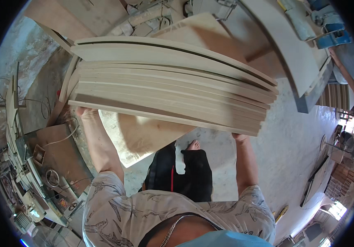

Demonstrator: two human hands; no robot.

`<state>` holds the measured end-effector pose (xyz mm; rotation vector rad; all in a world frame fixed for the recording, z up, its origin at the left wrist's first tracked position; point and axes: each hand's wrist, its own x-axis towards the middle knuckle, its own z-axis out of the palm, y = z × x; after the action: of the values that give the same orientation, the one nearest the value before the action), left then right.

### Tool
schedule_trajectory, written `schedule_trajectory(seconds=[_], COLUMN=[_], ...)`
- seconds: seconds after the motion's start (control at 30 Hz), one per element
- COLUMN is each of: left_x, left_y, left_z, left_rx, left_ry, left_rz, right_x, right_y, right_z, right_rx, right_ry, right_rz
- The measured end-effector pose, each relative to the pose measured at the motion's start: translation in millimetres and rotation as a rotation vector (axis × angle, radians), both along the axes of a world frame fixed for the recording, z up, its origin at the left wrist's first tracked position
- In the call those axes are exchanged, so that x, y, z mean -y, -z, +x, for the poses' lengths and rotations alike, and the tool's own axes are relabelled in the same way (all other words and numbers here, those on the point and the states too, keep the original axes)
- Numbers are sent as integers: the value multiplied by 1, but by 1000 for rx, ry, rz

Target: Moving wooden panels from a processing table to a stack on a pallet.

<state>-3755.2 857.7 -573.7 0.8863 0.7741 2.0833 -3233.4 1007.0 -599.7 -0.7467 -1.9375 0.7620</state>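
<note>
A stack of several long, pale wooden boards (168, 88) spans the middle of the view, layered with narrow edges showing. At its near left corner my left hand (86, 111) is closed on the stack, most of its fingers hidden beneath. My right hand (240, 137) grips the near right end, also largely covered by the boards. A gap runs along the far side, between the farthest board and the others. Below the stack lies a broad, light wooden panel (140, 138). Whether the boards rest on it or are lifted clear, I cannot tell.
To the left, a brown board (61, 150) lies among cluttered tools. A large pale panel (282, 37) with a grey edge juts in at the upper right. Beyond it are blue machinery (334, 38) and another person's arm (345, 72). Concrete floor (290, 136) extends to my right.
</note>
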Motion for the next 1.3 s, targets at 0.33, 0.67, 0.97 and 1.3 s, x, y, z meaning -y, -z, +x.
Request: schedule_trajectory(seconds=[0.33, 0.67, 0.97, 1.3], left_x=[-28, -13, 11, 32], left_y=[-85, -77, -44, 25], left_z=[91, 58, 71, 40], left_rx=[379, 394, 266, 210], left_ry=[287, 201, 77, 38], left_rz=[-118, -241, -337, -456], right_x=[23, 40, 64, 63], right_y=[18, -27, -27, -9], right_z=[26, -2, -19, -33], right_rx=[-930, -1400, -1268, -943], right_ry=[-560, -875, -638, -339], right_rz=[-729, -1066, -1115, -914])
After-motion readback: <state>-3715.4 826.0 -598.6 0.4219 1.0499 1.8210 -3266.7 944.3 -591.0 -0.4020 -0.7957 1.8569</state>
